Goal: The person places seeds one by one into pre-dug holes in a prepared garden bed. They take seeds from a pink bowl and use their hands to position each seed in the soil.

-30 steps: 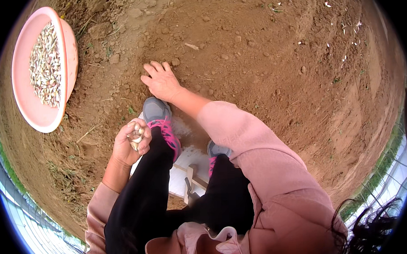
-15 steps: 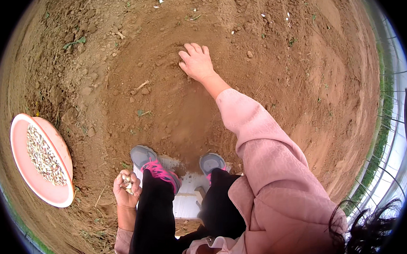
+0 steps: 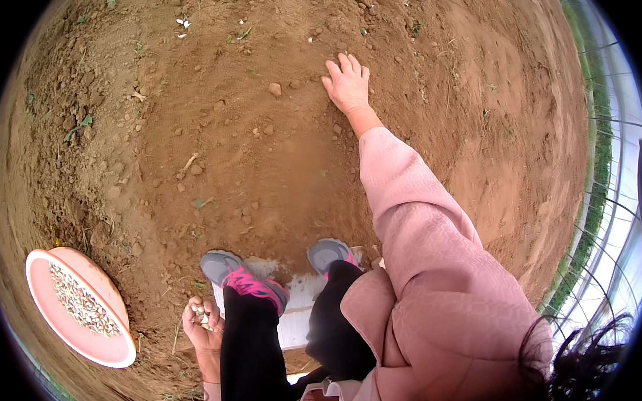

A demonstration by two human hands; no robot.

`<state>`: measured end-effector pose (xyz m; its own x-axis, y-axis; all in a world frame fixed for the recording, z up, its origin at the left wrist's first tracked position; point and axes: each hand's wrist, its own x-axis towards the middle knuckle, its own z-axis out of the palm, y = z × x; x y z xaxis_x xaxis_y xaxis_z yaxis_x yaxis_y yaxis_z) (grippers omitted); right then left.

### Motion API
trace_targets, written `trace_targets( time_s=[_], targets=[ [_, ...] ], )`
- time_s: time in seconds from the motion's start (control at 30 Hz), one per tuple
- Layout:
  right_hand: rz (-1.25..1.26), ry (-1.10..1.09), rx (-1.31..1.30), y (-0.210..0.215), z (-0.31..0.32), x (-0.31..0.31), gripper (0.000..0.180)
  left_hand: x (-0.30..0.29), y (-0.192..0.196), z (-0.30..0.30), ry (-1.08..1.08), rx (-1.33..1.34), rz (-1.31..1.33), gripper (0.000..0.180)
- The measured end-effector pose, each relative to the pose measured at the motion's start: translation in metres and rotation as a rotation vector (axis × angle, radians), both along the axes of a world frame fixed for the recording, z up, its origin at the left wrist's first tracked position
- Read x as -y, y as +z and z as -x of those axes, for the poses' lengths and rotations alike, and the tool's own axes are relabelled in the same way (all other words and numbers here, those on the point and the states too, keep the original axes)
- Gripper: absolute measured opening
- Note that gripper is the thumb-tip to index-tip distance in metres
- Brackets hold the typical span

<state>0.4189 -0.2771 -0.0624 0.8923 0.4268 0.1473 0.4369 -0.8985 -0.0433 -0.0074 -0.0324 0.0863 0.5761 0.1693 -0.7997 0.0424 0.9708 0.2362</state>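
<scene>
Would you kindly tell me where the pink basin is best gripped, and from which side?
I would probably take the pink basin by its right rim, coming from beside the left hand: the wall flares toward the rim, and the cloves lie inside, below it. That hand holds some too, though.

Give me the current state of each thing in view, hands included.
Left hand: curled around a few pale cloves.
Right hand: palm down, fingers spread, at the soil.
Pink basin: uncovered, partly filled with cloves.
Soil: bare, loose, with small clods.
White pieces: scattered on the soil.
White board: underfoot, dirt-smudged.
</scene>
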Motion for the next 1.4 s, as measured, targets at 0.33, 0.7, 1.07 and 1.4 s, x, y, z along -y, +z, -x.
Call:
trace_targets(
  time_s=[0.33,0.7,1.07,1.4],
  targets=[
    [-0.199,0.279,-0.366,0.015,0.13,-0.031,0.047,0.005,-0.005,-0.004,-0.057,0.012,0.009,0.021],
    [-0.024,-0.708,-0.122,-0.005,0.069,0.194,0.048,0.003,-0.003,0.01,-0.039,-0.017,0.012,0.021],
    [-0.096,0.018,-0.496,0.035,0.208,0.074,0.047,-0.002,-0.004,0.002,-0.093,0.134,-0.005,0.025],
    [-0.14,-0.948,-0.425,0.016,0.236,0.224,0.061,0.002,-0.004,0.0,-0.118,0.215,0.024,0.024]
  ],
)
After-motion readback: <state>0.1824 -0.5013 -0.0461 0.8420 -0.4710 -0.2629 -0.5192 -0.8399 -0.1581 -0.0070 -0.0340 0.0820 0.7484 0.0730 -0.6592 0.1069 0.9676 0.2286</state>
